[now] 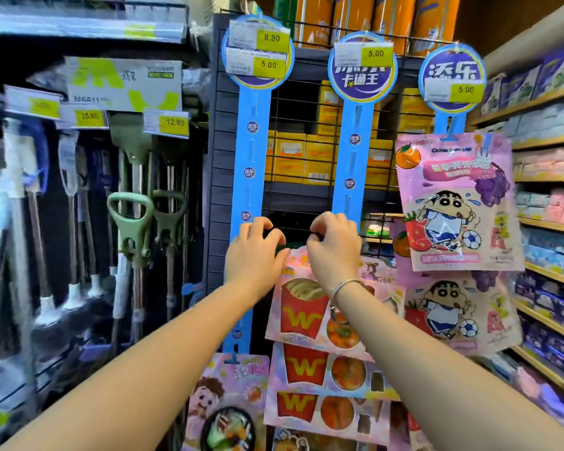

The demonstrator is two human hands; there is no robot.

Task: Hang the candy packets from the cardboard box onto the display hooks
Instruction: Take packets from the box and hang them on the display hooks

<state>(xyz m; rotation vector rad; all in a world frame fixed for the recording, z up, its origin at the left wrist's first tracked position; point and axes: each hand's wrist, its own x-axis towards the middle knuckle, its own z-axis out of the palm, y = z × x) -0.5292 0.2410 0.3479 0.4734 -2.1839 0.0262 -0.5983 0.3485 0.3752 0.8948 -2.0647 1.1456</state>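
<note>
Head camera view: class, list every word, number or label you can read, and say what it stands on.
"8.90": upper tag, left strip header
"5.00": lower tag, same header
"5.00": middle strip header
"卡通王": middle strip header
"5.00": right strip header
"添乐": right strip header
"12.80": shelf tag
"15.80": second shelf tag
"M6611": white box
"W": candy packet
Small print: too blurred.

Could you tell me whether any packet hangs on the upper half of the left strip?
No, the upper half of the left strip shows only empty slots; its one visible packet hangs at the bottom end.
</note>
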